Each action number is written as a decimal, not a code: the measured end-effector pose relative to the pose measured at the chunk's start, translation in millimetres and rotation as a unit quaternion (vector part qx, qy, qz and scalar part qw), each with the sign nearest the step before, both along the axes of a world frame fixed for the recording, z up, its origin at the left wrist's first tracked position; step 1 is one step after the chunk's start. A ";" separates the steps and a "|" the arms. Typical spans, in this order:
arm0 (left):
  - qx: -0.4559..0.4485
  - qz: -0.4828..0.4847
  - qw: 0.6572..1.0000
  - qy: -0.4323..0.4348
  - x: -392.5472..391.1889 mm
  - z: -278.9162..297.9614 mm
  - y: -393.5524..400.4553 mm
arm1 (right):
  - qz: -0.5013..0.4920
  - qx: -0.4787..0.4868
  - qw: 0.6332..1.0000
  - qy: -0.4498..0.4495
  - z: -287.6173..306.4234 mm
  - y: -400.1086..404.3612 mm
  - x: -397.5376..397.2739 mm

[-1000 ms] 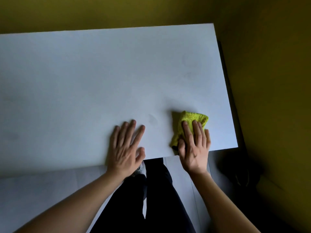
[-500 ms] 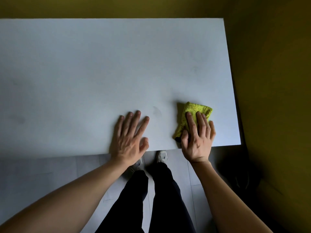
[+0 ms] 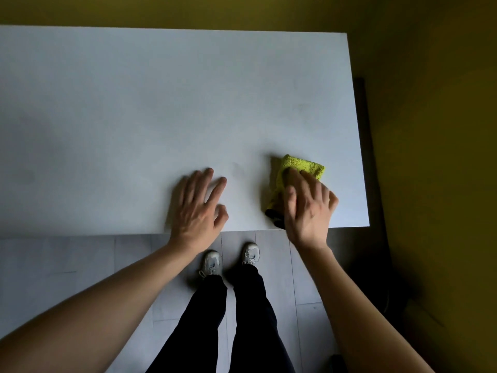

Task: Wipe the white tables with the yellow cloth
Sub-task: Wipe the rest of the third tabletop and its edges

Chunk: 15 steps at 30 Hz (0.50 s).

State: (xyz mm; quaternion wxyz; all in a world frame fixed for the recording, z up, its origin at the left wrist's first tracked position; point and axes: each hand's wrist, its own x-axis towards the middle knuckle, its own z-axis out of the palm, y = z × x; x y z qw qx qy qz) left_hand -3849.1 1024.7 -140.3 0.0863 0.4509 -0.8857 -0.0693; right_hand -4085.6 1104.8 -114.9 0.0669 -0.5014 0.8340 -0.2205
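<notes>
Nearest the camera, two legs in black trousers (image 3: 215, 319) end in pale sneakers (image 3: 212, 263) on the grey floor (image 3: 80, 265), just short of the table's near edge. Bare forearms reach forward over that edge. The left hand (image 3: 197, 208) lies flat and unclenched on the white table (image 3: 134, 117), fingers spread, grasping nothing. To its right, the right hand (image 3: 309, 208) presses palm-down with loose fingers on the folded yellow cloth (image 3: 301, 168), which sits near the table's near right corner. Beyond the tabletop stands a yellow wall (image 3: 242, 9).

The cloth (image 3: 301, 170) lies on the table (image 3: 134, 117) near its front right corner, under the right hand (image 3: 309, 208).
</notes>
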 end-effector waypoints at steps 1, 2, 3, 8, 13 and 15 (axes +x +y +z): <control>0.011 0.008 1.000 0.016 -9.3 4.3 1.3 | -0.009 -0.008 1.000 -0.020 5.6 -5.5 -8.9; 0.027 0.004 0.999 0.033 -19.8 9.8 3.3 | -0.014 -0.006 0.999 -0.028 10.3 -12.1 -19.5; 0.043 -0.012 0.998 0.052 -31.8 15.2 6.3 | -0.010 0.010 0.999 -0.036 14.5 -19.7 -31.1; 0.175 -0.018 0.979 0.105 -103.3 35.3 30.3 | 0.129 0.177 0.974 -0.060 26.6 -52.6 -75.1; 0.370 0.144 0.907 0.142 -127.5 41.2 35.4 | 0.142 0.137 0.955 -0.220 38.8 -58.4 -83.2; 0.395 0.150 0.893 0.156 -121.8 45.6 31.5 | 0.138 0.112 0.953 -0.244 42.0 -58.9 -77.7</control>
